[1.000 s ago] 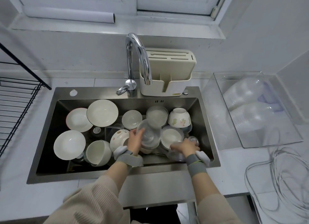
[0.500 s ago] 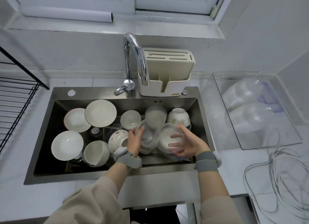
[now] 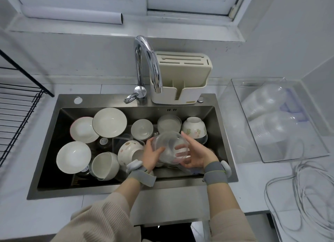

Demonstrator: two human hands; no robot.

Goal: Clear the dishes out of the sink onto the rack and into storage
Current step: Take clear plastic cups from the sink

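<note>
**dishpit_dan:** Grip check first: left hand (image 3: 151,154) is curled round the left side of a clear bowl (image 3: 169,148), thumb lying across the glass. Right hand (image 3: 194,154) cups it from the other side, fingers (image 3: 181,148) spread over the wall and showing through it, one fingertip up at the far rim. So both hands hold the same bowl, just above the pile in the sink (image 3: 224,138), a bit right of the middle. Looks like there may be a second clear bowl nested in it, can't tell for sure.

**suds4ever:** ok and what's around it, going left to right?

**dishpit_dan:** Black wire rack (image 3: 16,113) is at the far left on the counter (image 3: 18,196), well apart from the hands. Inside the sink on the left: a white plate (image 3: 73,157) at the front, another plate (image 3: 82,130) behind it, a bigger one (image 3: 109,122) overlapping that one's right edge. Then a white bowl (image 3: 104,165) tipped on its side, and a flower-patterned bowl (image 3: 129,151) just beside the left hand. Behind the hands: a small white bowl (image 3: 141,129), a frosted clear bowl (image 3: 169,123), and an upside-down flowered bowl (image 3: 194,129).

**suds4ever:** and outside the sink?

**dishpit_dan:** Chrome tap (image 3: 147,64) behind the sink with a cream knife block (image 3: 182,79) right next to it. Over on the right, a clear storage bin (image 3: 235,119) with stacked clear bowls (image 3: 271,115) inside, and a coil of white cable (image 3: 298,196) near the front corner.
</note>
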